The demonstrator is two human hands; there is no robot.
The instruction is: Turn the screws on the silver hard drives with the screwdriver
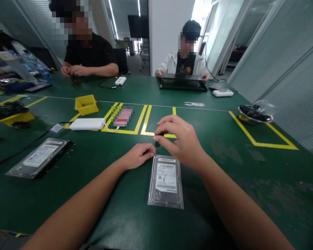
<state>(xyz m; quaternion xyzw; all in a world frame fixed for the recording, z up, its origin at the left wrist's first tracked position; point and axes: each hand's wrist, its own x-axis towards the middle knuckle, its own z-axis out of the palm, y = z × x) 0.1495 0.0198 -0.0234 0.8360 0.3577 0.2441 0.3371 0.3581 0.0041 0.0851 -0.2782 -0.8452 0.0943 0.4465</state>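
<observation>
A silver hard drive [165, 199] with a white label lies flat on the green table in front of me. My right hand [181, 139] is closed round the dark handle of a small screwdriver [159, 137], which points down at the drive's far left corner. At that same corner my left hand [141, 155] rests on the table with thumb and fingers pinched together. Whatever is between them, if anything, is too small to make out. The screwdriver's tip is hard to see between the two hands.
A second hard drive [41, 156] lies to the left, with small bits beside it. Beyond are a white power strip [87, 124], a phone [123, 117], a yellow bin [86, 105] and a metal bowl [255, 119] of dark parts. Several people sit round the table, one holding a black panel [184, 82].
</observation>
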